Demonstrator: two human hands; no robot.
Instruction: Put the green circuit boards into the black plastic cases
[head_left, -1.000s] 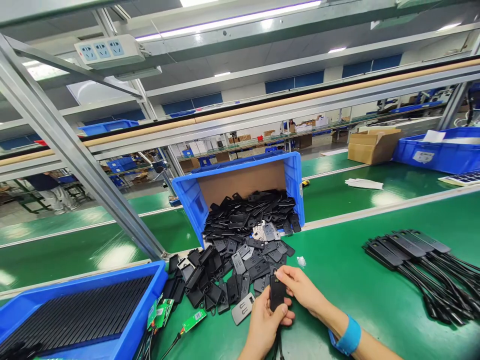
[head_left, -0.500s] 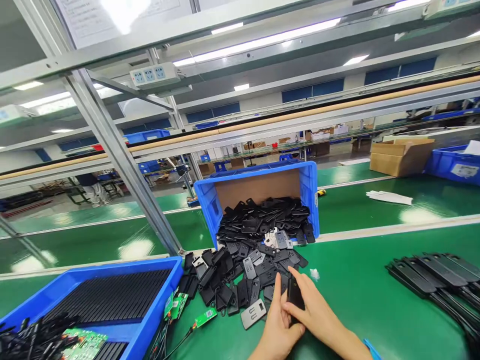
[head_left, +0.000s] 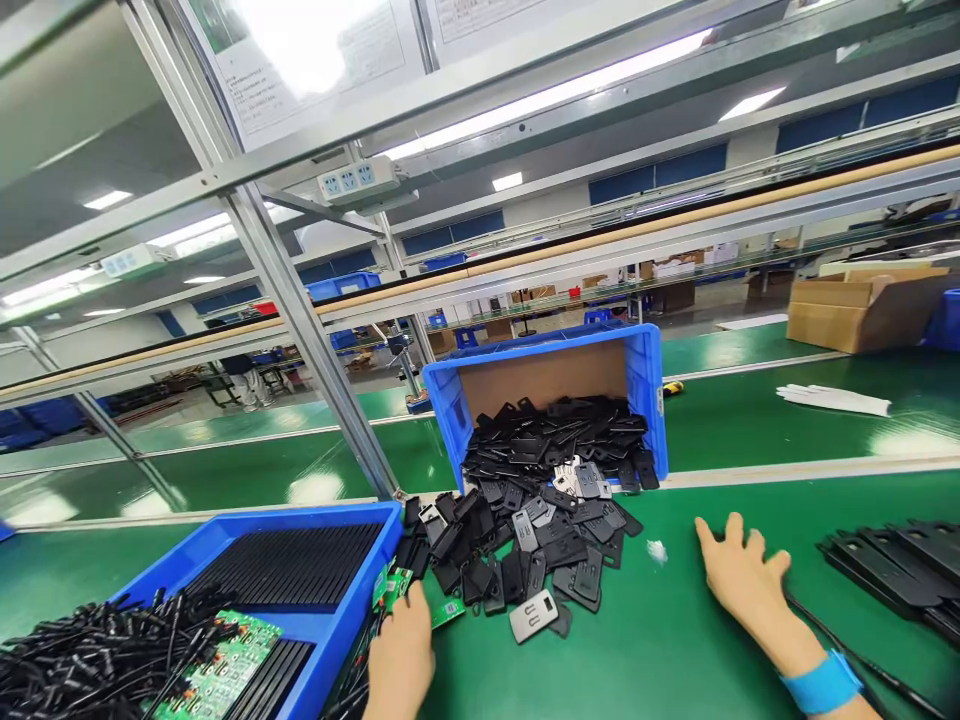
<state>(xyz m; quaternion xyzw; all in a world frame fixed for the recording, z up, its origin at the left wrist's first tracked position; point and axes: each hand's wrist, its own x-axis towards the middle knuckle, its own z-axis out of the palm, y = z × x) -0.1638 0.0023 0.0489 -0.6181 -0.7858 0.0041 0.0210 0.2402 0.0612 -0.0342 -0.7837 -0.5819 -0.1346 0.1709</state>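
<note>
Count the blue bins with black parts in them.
2: a tipped bin mid-bench, opening onto loose black parts, and a flat bin at left, beside the left hand. Contents of other blue containers are hidden.

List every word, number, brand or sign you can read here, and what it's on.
No text can be read with certainty.
Printed sheets at upper left: small print, blurred and partly lost in glare.
Pale label on the blue crate's right edge: too small.
Green circuit board beside the left hand: markings too small.
</note>
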